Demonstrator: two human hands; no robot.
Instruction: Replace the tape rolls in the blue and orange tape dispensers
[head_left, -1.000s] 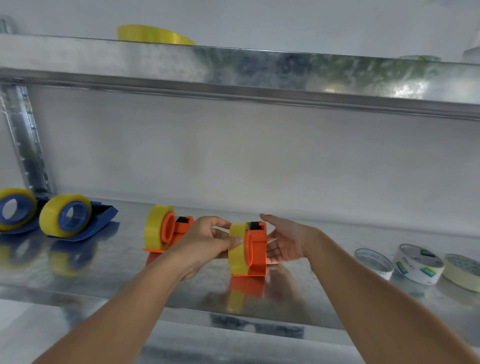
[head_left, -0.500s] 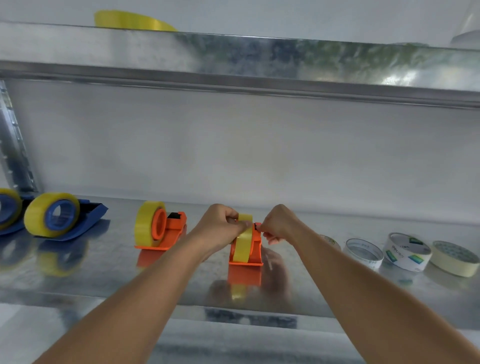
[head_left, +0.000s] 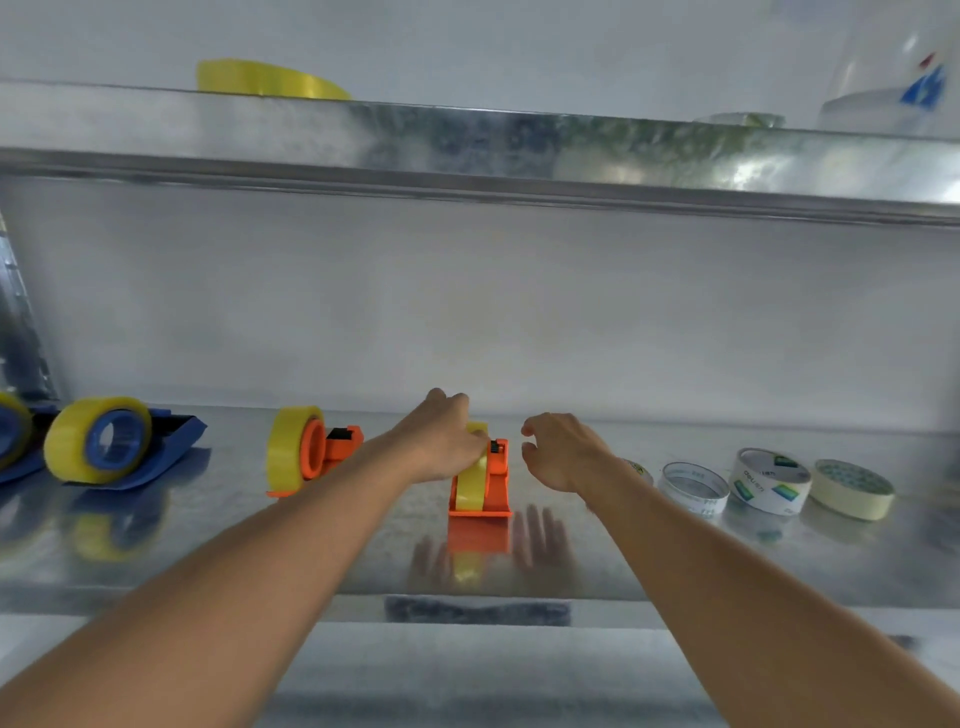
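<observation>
**tapefan:** So where were the hands at that point?

**shelfguy:** Left hand (head_left: 441, 441) had its fingers curled over the top of the yellow roll (head_left: 471, 486) sitting in the near orange dispenser (head_left: 491, 488), gripping it from the left side. Right hand (head_left: 563, 452) was just beside that dispenser on the right, not touching it, fingers loosely curled and apart, holding nothing.

**tapefan:** And the dispenser itself?

**shelfguy:** Stood upright on the metal shelf (head_left: 311, 561), roughly mid-shelf, narrow end facing the camera, black cutter up at the back. You could see its reflection and the hands' in the shiny surface.

**tapefan:** What about the others?

**shelfguy:** Second orange dispenser (head_left: 317, 457) was off to the left with a yellow roll on its hub. Further left, a blue dispenser (head_left: 124, 452) also loaded with yellow tape, and another blue one (head_left: 13, 441) was cut off by the frame edge.

**tapefan:** Any spare rolls?

**shelfguy:** Yeah, to the right, behind the right forearm: a clear roll (head_left: 693, 486), a white printed roll (head_left: 771, 480), and a cream masking roll (head_left: 852, 488) in a row, plus one more mostly hidden by the wrist, couldn't tell what kind. Up on the top shelf (head_left: 467, 140) there was a flat yellow roll (head_left: 270, 80) and something white and blurry far right.
</observation>
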